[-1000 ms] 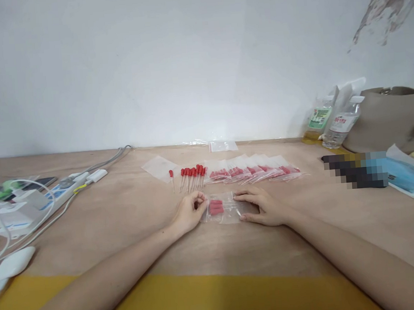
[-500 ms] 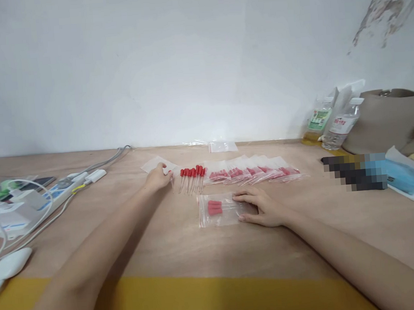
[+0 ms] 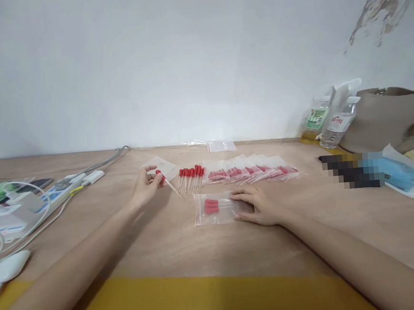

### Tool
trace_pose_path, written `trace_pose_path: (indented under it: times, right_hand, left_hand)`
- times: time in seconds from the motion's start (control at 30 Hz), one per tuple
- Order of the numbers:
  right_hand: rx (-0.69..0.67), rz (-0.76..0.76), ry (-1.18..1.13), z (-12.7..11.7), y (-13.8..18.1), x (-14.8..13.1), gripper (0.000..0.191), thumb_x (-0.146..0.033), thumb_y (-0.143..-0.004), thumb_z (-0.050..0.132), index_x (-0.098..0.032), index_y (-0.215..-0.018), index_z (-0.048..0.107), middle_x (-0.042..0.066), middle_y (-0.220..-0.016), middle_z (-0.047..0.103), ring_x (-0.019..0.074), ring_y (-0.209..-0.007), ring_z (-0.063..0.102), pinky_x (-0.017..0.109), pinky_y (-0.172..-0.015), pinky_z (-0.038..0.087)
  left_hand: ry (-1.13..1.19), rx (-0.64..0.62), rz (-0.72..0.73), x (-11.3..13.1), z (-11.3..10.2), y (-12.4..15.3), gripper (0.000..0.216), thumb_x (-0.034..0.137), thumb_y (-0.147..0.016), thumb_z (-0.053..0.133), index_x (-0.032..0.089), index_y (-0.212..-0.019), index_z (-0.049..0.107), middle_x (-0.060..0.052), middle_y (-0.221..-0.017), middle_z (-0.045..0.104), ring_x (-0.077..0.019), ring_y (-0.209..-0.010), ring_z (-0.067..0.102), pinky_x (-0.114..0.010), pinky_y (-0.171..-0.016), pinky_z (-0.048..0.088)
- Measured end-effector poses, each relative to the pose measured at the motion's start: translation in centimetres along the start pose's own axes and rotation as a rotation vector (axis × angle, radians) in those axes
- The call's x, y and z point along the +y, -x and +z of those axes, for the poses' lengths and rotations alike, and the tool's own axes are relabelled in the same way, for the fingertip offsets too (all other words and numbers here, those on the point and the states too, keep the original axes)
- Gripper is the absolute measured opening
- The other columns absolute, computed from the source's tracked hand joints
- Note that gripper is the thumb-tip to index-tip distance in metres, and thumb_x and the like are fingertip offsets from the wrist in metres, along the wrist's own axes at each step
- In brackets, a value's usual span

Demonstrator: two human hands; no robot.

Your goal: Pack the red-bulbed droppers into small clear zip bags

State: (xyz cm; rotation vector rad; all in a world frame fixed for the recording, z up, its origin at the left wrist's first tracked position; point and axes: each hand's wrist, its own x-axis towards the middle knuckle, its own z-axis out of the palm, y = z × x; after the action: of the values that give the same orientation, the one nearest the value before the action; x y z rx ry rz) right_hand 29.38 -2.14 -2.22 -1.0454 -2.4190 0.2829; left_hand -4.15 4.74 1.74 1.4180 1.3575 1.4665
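Note:
Between the thumb and fingers of my left hand (image 3: pixel 149 182) is a dropper (image 3: pixel 169 185), pinched by its red bulb, its thin clear tube slanting down to the right. A row of several red-bulbed droppers (image 3: pixel 191 177) lies just to the right. My right hand (image 3: pixel 257 205) lies over the right end of a clear zip bag (image 3: pixel 202 216), thumb and fingers apart and touching it. Three droppers (image 3: pixel 211 205) are inside that bag, bulbs to the left; my fingers partly hide their tubes. An unfilled clear bag (image 3: pixel 167 166) lies behind my left hand.
Overlapping filled bags (image 3: pixel 253 169) lie behind my right hand. Another flat bag (image 3: pixel 221 146) is by the wall. At left are a power strip (image 3: pixel 57 188) and cables; at right, two bottles (image 3: pixel 339 124), a grey bag (image 3: pixel 379 120) and a blue packet (image 3: pixel 402 175).
My left hand has drawn back slightly left and towards me, turning the dropper from upright to slanted. My right hand stays on the zip bag.

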Motion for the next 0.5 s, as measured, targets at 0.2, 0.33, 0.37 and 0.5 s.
trace_pose_path:
  times: [0.2,0.33,0.37,0.5]
  right_hand:
    - [0.007,-0.012,0.0,0.1,0.0,0.3,0.053,-0.052,-0.074,0.056,-0.023,-0.119,0.052,0.008,-0.121,0.051,0.0249,-0.112,0.044,0.045,-0.096,0.032]
    - [0.011,-0.019,0.001,0.2,0.0,0.4,0.053,-0.052,-0.075,0.055,-0.024,-0.119,0.051,0.008,-0.121,0.05,0.0247,-0.112,0.044,0.044,-0.096,0.033]
    - [0.014,-0.02,0.004,0.2,0.0,0.4,0.052,-0.052,-0.075,0.055,-0.024,-0.119,0.052,0.008,-0.121,0.051,0.0248,-0.112,0.044,0.045,-0.096,0.033]
    - [0.013,-0.019,0.008,0.2,0.1,0.4,0.053,-0.052,-0.075,0.055,-0.024,-0.12,0.051,0.008,-0.121,0.051,0.0255,-0.111,0.045,0.046,-0.096,0.033]
  left_hand:
    - [0.192,-0.069,-0.101,-0.6,1.1,5.1,0.038,0.03,-0.065,0.064,0.017,-0.095,0.045,0.004,-0.068,0.056,-0.009,-0.062,0.058,-0.027,-0.069,0.051]
    - [0.247,-0.062,-0.118,-1.0,1.8,6.0,0.039,0.031,-0.064,0.066,0.017,-0.094,0.045,0.004,-0.069,0.055,-0.009,-0.067,0.058,-0.027,-0.073,0.051]
    - [0.256,-0.065,-0.12,-1.1,1.9,6.1,0.039,0.031,-0.065,0.066,0.018,-0.094,0.045,0.004,-0.069,0.055,-0.0089,-0.068,0.058,-0.028,-0.074,0.051]
    - [0.264,-0.124,-0.121,-0.9,2.3,6.9,0.039,0.033,-0.066,0.067,0.019,-0.094,0.043,0.004,-0.071,0.055,-0.0103,-0.072,0.06,-0.03,-0.077,0.05]
